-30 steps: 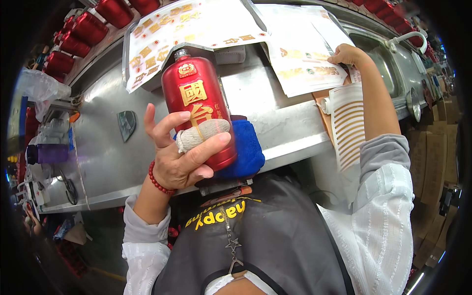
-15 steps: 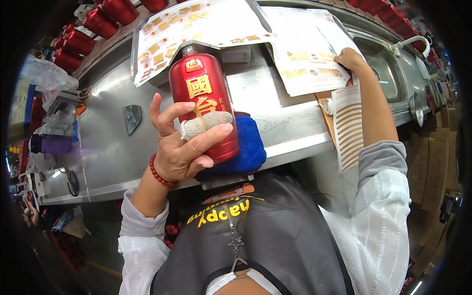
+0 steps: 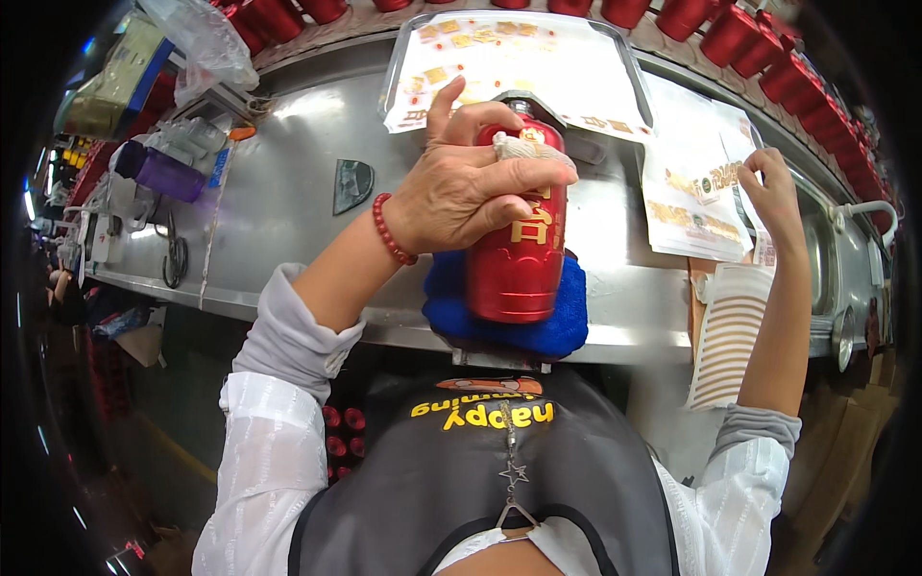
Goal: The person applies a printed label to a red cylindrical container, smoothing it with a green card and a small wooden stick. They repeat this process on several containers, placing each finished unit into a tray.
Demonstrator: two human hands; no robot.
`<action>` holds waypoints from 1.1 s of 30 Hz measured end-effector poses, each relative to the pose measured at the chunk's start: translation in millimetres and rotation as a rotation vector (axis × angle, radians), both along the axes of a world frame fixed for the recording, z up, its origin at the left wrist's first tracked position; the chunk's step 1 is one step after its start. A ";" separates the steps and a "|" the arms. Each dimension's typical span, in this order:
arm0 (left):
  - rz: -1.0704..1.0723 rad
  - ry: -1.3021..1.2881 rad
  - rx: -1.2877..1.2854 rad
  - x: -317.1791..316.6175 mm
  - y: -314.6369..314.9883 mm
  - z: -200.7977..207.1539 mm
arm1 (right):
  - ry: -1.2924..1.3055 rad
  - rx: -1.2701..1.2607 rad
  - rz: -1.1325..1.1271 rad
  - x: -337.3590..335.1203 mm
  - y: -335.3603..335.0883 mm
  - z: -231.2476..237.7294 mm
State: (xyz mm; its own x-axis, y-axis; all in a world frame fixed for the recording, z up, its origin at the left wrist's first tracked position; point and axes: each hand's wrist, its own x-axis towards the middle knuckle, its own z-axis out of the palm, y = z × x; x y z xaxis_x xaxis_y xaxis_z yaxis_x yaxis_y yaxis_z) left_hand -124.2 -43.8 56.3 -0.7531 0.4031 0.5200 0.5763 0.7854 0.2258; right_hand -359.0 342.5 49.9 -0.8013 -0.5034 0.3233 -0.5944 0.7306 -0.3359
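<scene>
A red bottle (image 3: 509, 278) with gold characters leans on a folded blue towel (image 3: 571, 317) at the bench's front edge. Across its upper part lies my left hand (image 3: 451, 192), fingers stretched and partly spread. One of its fingers wears a pale knit finger cover (image 3: 528, 146) and presses against the bottle. Over at the right, my right hand (image 3: 776, 192) pinches the edge of a thin label sheet (image 3: 738, 158), above a stack of printed white sheets (image 3: 687, 154). Exactly how much of the sheet it grips is hidden by the fingers.
A metal tray (image 3: 389, 86) with label sheets stands at the back. A strip with curved gold bands (image 3: 735, 326) hangs near my right forearm. Farther left are a dark glass piece (image 3: 353, 185) and a purple bottle (image 3: 158, 173). Red bottles (image 3: 730, 38) line the back; a sink (image 3: 819, 254) is at right.
My left hand has slid up the bottle toward its neck, covering more of the upper characters. My right hand has lifted a sheet's edge. The whole view has turned.
</scene>
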 end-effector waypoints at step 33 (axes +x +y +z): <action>-0.045 -0.181 0.570 36.5 23.3 20.9 | 0.100 -0.082 0.820 166.7 -112.9 147.0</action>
